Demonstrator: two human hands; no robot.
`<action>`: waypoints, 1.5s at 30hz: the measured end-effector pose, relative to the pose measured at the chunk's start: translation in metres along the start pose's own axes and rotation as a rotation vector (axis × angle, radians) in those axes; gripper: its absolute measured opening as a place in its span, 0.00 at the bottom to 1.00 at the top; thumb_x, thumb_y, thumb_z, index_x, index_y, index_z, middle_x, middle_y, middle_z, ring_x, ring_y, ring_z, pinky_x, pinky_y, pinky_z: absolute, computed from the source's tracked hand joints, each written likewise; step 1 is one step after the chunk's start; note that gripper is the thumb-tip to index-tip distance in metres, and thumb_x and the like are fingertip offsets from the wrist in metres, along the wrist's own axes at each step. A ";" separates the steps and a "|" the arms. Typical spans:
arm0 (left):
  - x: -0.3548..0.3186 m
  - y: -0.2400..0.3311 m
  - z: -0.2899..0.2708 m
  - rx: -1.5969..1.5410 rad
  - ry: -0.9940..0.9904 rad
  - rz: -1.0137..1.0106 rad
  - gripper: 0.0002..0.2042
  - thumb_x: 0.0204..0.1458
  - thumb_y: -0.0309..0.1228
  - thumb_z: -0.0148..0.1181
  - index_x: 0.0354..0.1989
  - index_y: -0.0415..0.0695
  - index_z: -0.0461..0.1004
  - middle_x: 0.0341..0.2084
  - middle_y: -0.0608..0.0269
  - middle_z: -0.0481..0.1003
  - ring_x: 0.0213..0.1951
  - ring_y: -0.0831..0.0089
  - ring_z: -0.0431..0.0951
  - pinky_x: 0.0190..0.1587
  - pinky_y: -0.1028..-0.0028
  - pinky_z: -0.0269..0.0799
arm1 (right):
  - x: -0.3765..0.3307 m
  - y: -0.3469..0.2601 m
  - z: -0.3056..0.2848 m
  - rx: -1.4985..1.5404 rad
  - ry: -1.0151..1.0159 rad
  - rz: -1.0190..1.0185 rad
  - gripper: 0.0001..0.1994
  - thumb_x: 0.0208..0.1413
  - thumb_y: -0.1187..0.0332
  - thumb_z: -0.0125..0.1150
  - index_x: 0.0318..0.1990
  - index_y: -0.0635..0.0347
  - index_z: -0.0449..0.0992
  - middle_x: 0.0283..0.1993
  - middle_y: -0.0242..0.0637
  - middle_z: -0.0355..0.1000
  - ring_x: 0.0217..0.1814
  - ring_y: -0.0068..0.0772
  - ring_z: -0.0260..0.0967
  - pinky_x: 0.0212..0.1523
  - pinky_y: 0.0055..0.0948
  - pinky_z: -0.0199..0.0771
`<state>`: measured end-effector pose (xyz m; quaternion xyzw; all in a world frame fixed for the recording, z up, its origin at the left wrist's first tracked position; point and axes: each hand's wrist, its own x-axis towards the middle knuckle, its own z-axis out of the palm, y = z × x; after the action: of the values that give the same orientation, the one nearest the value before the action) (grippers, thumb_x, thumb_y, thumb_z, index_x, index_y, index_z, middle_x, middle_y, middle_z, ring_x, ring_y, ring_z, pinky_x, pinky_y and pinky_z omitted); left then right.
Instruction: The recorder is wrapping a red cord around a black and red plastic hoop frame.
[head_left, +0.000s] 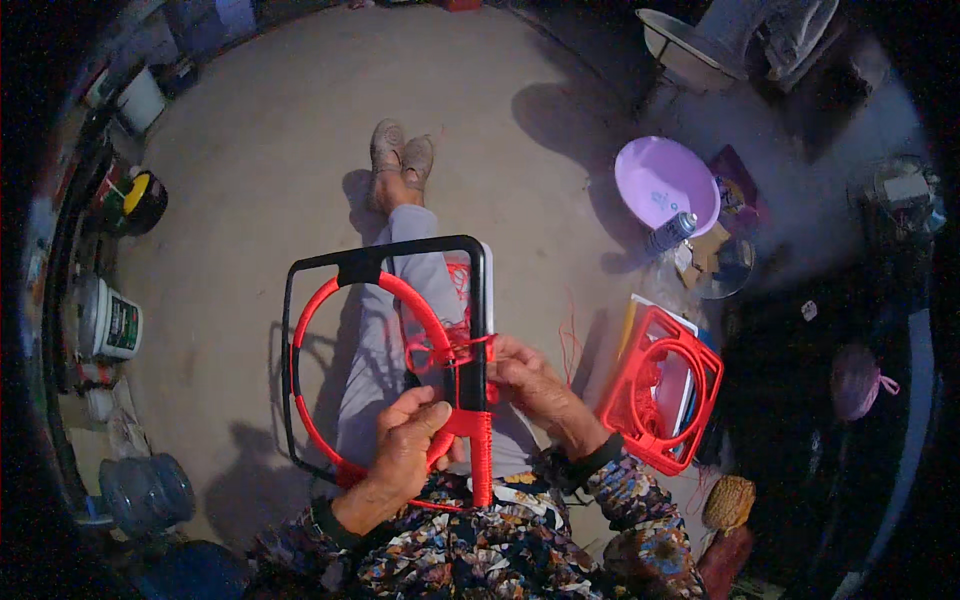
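A rectangular black frame [479, 315] with a round inner ring [425, 315] stands tilted over my lap. Red cord wraps most of the ring and the frame's lower right corner; black stretches show between. My left hand [400, 455] is closed around the ring's lower right part, thumb against the red wrapping. At the frame's right bar, my right hand [535, 385] is closed with bent fingers on red cord [470, 345]; its fingertips are partly hidden behind the bar. A loose tangle of red cord lies behind the frame, above my outstretched legs.
On my right lies a similar frame wrapped in red [708, 365]. Farther off are a purple basin [655, 180] and a blue spray can [672, 232]. Along the left stand a white bucket [120, 320] and a clear blue water jug [148, 492].
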<state>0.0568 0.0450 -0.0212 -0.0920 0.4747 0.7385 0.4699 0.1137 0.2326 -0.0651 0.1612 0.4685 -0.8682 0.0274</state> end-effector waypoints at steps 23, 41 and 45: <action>-0.001 0.003 -0.006 0.052 -0.098 -0.015 0.09 0.57 0.34 0.50 0.39 0.40 0.68 0.25 0.60 0.74 0.19 0.72 0.72 0.20 0.76 0.64 | -0.144 -0.110 -0.018 0.540 0.202 -0.297 0.09 0.54 0.62 0.53 0.30 0.50 0.59 0.17 0.23 0.51 0.12 0.15 0.44 0.10 0.17 0.47; -0.001 0.002 0.001 0.061 -0.125 0.036 0.13 0.56 0.32 0.51 0.45 0.38 0.69 0.24 0.61 0.75 0.17 0.75 0.72 0.16 0.79 0.60 | -0.080 -0.042 0.039 -0.439 0.169 0.124 0.11 0.54 0.62 0.58 0.40 0.59 0.74 0.25 0.19 0.64 0.25 0.14 0.59 0.25 0.19 0.60; 0.001 -0.002 -0.003 0.021 -0.109 0.009 0.12 0.55 0.32 0.53 0.44 0.37 0.69 0.24 0.59 0.75 0.17 0.74 0.72 0.16 0.78 0.61 | -0.088 -0.039 0.045 -0.294 0.310 0.184 0.09 0.55 0.63 0.57 0.32 0.60 0.73 0.21 0.17 0.62 0.24 0.13 0.57 0.23 0.22 0.57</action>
<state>0.0569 0.0437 -0.0243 -0.0444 0.4565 0.7395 0.4928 0.1780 0.2088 0.0161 0.3291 0.5719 -0.7493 0.0571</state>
